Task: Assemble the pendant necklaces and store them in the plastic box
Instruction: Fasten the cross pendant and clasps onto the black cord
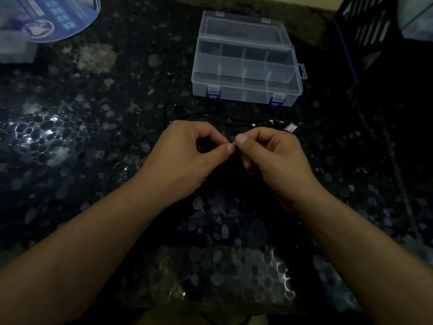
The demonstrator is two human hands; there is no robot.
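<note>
Two bare hands meet just in front of a clear plastic box (246, 64) on a dark, speckled stone counter (70, 127) in dim light. The left hand (187, 156) and right hand (276, 158) both pinch a tiny metal clasp (233, 143) between thumb and fingertip, other fingers curled. Black cords (210, 117) lie between the hands and the box, running roughly left to right along its front wall, with small metal pieces (278, 124) at their right end. The box's long axis runs left to right; its lid stands open at the back. A blue printed sheet (61, 17) lies far left of the box, its writing unreadable; a dark crate (365, 31) stands to the box's right.
</note>
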